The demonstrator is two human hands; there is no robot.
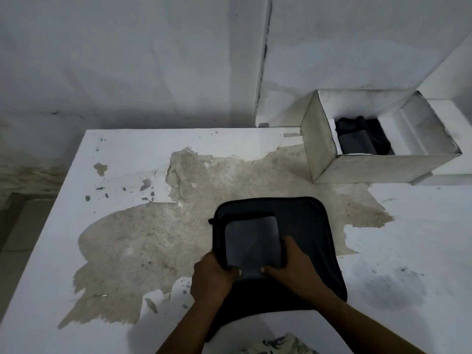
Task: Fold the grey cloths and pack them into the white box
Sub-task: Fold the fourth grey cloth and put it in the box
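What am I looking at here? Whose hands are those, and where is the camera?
There is no robot here. The camera sits on a person's head and looks down, so you see their own two arms. Their left hand grips the edge of a dark grey cloth lying on a white table with peeling paint. Their right hand rests on the same cloth. To the right stands an open white box, with folded cloths already inside.
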